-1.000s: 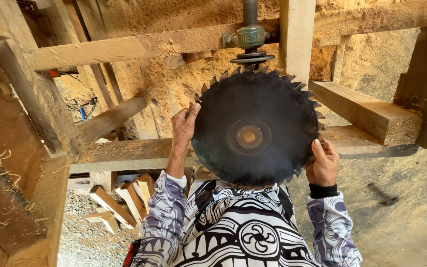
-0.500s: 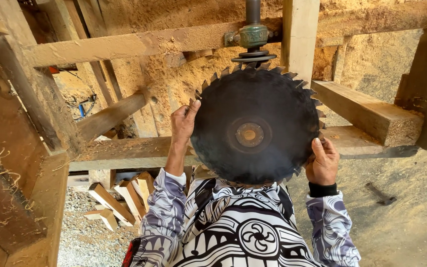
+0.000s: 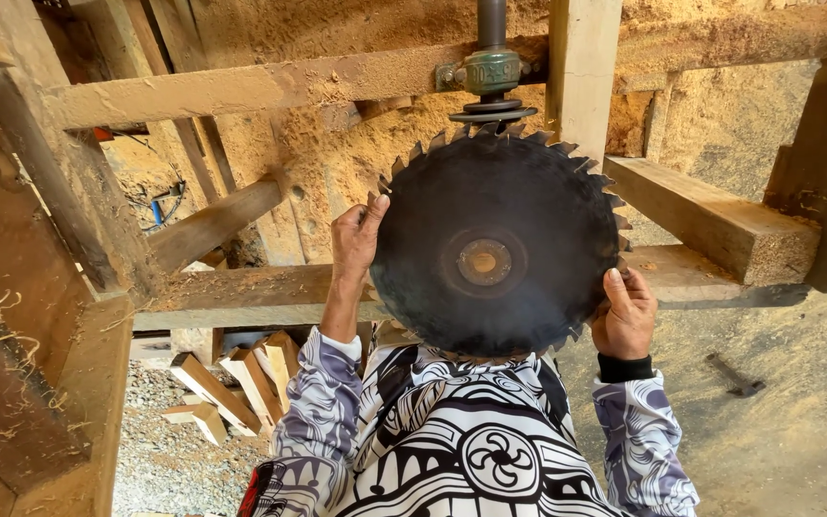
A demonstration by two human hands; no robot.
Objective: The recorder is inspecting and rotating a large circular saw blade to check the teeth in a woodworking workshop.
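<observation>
— What am I looking at from the head camera?

— I'm seeing both hands holding up a blade [image 3: 495,251], dark, round and toothed, face toward me. The left hand [image 3: 356,239] is gripping its left edge, fingers wrapped behind and thumb on the front; the right hand [image 3: 624,316] is clasping the lower right edge the same way.

— Why at the edges?

— I'm judging that opposite grips are keeping the disc steady and the palms off most teeth.

— Where is it sitting?

— It's hanging just under the shaft [image 3: 491,57], whose flange [image 3: 492,113] is almost touching the top teeth. The centre hole is staying visible, well below the shaft end. Beams [image 3: 241,86] and sawdust are framing it; a hammer [image 3: 734,375] is lying apart on the floor.
</observation>
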